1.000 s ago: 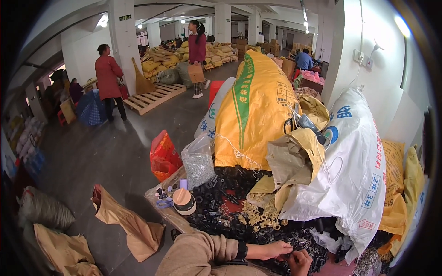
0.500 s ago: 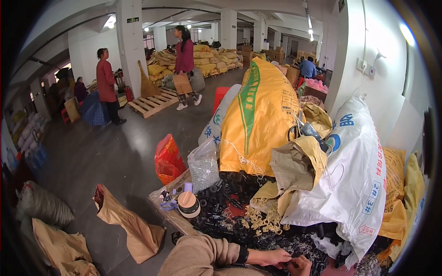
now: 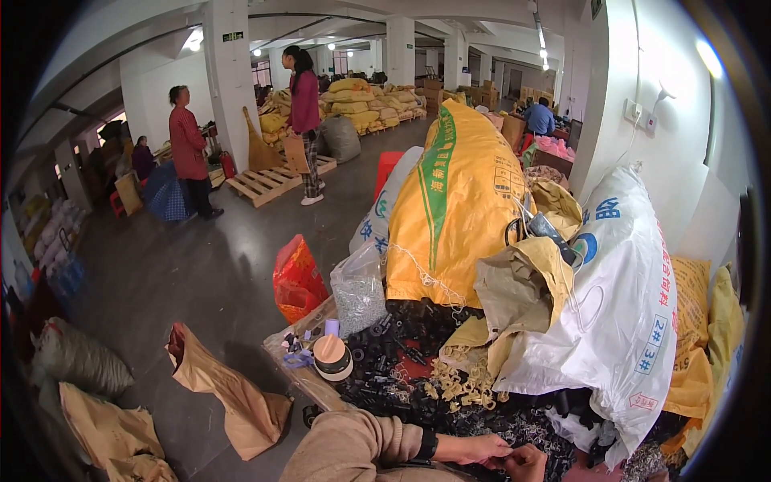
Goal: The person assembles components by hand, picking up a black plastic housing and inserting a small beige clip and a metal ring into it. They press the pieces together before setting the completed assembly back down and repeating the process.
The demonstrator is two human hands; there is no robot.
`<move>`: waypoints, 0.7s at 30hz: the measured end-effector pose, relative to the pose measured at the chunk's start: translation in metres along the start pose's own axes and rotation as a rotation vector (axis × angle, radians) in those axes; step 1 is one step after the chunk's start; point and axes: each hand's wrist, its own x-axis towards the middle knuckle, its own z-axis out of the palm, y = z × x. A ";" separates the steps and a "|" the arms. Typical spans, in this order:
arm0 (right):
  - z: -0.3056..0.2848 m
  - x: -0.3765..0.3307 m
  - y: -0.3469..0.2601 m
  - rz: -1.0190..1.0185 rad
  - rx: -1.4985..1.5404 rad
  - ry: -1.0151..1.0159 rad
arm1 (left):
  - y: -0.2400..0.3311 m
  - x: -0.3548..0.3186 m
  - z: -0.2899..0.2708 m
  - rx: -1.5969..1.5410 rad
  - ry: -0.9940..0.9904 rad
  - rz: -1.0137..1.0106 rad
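At the lower edge of the view, over a table heaped with small parts, the person's two hands come together, the left hand [image 3: 484, 448] reaching in from a beige sleeve [image 3: 353, 446] with a dark cuff [image 3: 428, 443] and the right hand [image 3: 526, 463] curled just beside it. Their fingertips meet or nearly meet; whether they are clamped on a piece cannot be told, since anything between them is too small and hidden to make out. Small metal pieces [image 3: 514, 422] lie scattered just beyond the hands, mixed among black parts [image 3: 373, 363] that spread across the table. Near them, a little farther off, sits a pile of cream-coloured parts [image 3: 459, 387], by the mouth of a tan sack [image 3: 518, 287].

To the right of this pile leans a bulging white sack [image 3: 598, 321], and behind it rises a large yellow-orange sack [image 3: 462, 217]. At the table's left side stand a round tub [image 3: 332, 355] with a tan lid and a clear bag [image 3: 358, 297] filled with small greyish pieces. An open brown paper sack [image 3: 229, 390] stands on the floor.
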 end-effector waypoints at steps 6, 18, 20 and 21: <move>-0.003 0.002 -0.002 -0.026 0.085 -0.046 | 0.000 -0.002 0.004 -0.031 0.047 0.010; -0.001 0.007 -0.003 -0.043 0.033 0.000 | 0.004 0.001 0.002 -0.096 0.089 -0.059; 0.000 0.006 -0.003 -0.050 0.033 0.020 | 0.000 0.003 -0.001 -0.157 0.110 -0.072; 0.000 0.005 -0.003 -0.054 0.032 0.030 | -0.001 0.003 -0.002 -0.187 0.121 -0.078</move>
